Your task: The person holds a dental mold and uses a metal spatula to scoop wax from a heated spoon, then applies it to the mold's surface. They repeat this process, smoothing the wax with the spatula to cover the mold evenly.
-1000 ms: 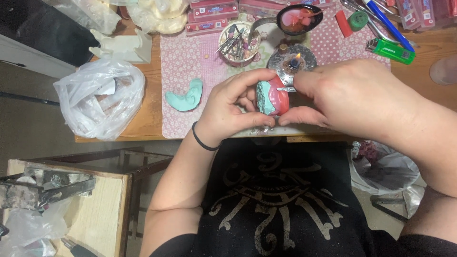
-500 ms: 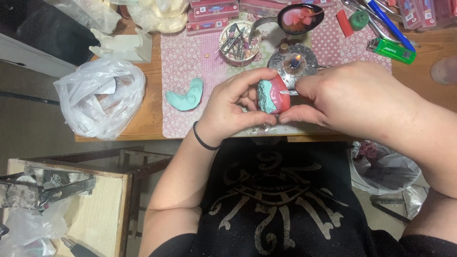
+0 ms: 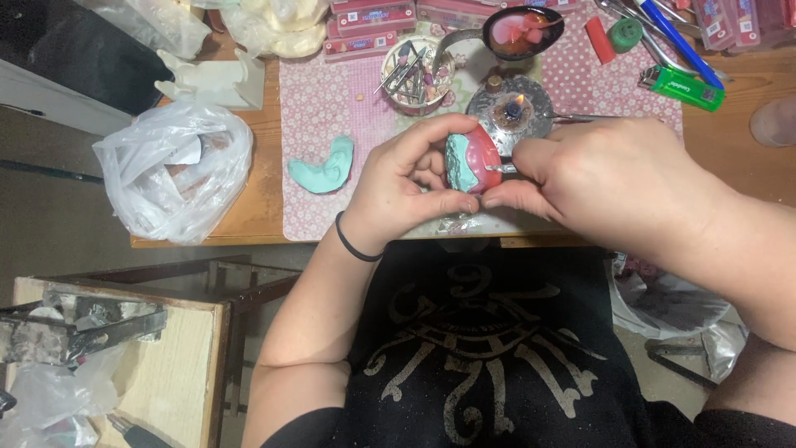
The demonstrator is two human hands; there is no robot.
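We see the left hand [image 3: 406, 187] curled around a small rounded lump [image 3: 471, 159], pink on one side and pale green on the other, held up just above the near edge of the worktop [image 3: 257, 207]. Its thumb and fingers are pressed against the lump's sides and underside, cupping it. The right hand [image 3: 613, 178] is closed in a pinch on a thin metal tool [image 3: 500, 168], whose tip touches the pink face of the lump.

We judge the lump to be light, since one hand carries it with ease, and probably waxy or plaster-like: stiff enough to hold shape, yet easy to dent or chip on the pink layer. It seems best held as it is now, by the green base and the edges, with fingers kept off the worked pink surface. The tool is slim and stiff, and a grip close to the tip gives the most control.

Just behind the hands a small burner [image 3: 508, 108] shows a lit flame, so we would treat that spot as hot. Beside it stands a round tin [image 3: 414, 75] of small bits, and further back a spoon [image 3: 522, 29] holds pink material. A pale green crescent piece [image 3: 325, 166] lies on the patterned mat [image 3: 323, 108], and a white plastic bag [image 3: 174, 170] sits at the left. A green lighter [image 3: 680, 85] lies to the right.
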